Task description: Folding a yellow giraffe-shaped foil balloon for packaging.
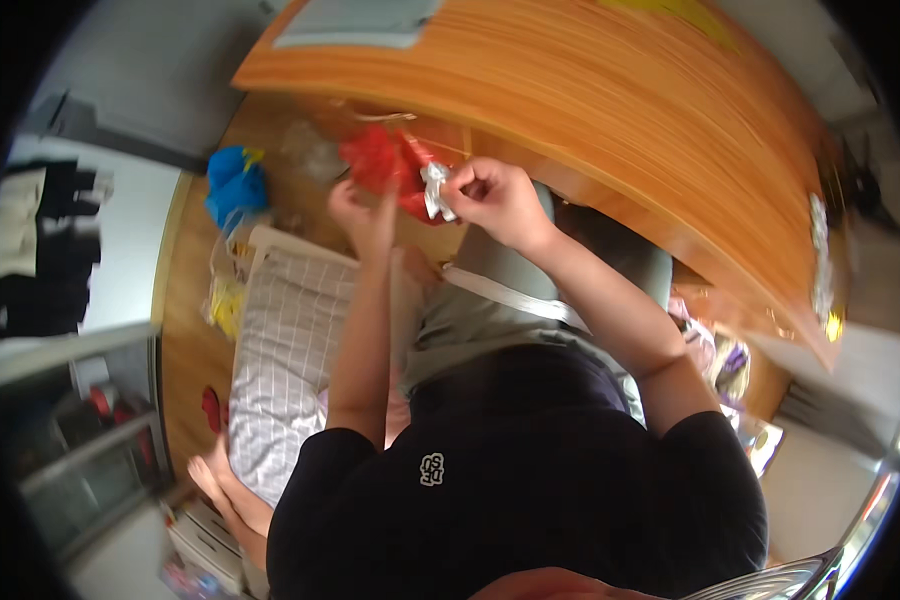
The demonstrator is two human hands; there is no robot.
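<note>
My right hand is closed in a pinch on a small crumpled silvery-white wrapper, held just off the table's front edge. Directly behind and left of the wrapper hangs a bright red plastic bag, blurred by motion. My left hand is raised at the bag's lower side. Its fingers are smeared, and whether they grip the bag does not show. Both hands are above my lap and the floor.
A wood-grain table spans the far side, with a pale flat sheet on it. A checked grey cushion lies at left, near another person's bare foot. A blue bag sits on the floor.
</note>
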